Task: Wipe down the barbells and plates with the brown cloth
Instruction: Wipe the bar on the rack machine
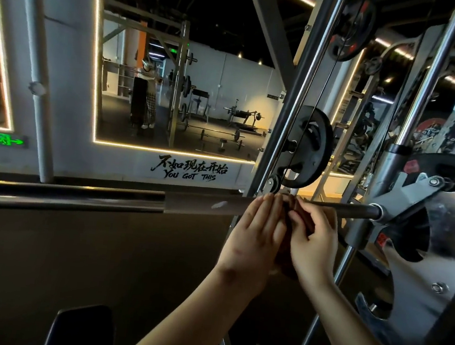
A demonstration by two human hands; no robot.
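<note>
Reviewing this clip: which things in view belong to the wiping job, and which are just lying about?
Job in hand: brown cloth, held between left hand and right hand; barbell; black plate.

Lying about: mirror; wall slogan; green exit sign; black pad.

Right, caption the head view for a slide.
Left hand presses and right hand grips a brown cloth against the bar, below a black plate.

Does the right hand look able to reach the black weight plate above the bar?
Probably yes: the right hand grips the brown cloth at the bar, just below the weight plate, with nothing visible between them.
</note>
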